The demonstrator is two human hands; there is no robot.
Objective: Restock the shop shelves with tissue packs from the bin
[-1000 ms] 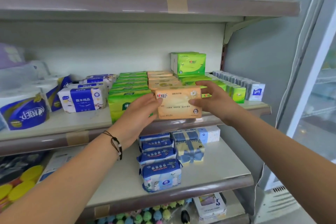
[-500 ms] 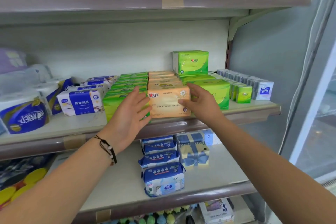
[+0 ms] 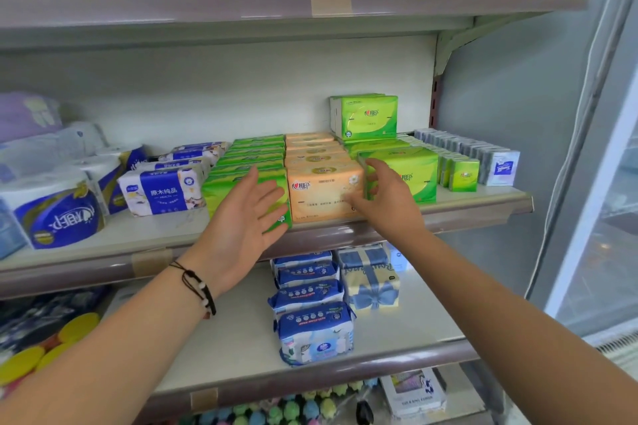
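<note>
Orange pack (image 3: 322, 195) sits at the shelf (image 3: 483, 207) front, your left hand (image 3: 241, 228) open, right hand (image 3: 386, 203) loose beside it; next, fetch another from the bin.

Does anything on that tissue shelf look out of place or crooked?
One thing: a lone green tissue pack stands upright atop the flat green stack at the back, above every row. The orange pack at the front sits square in its row.
</note>
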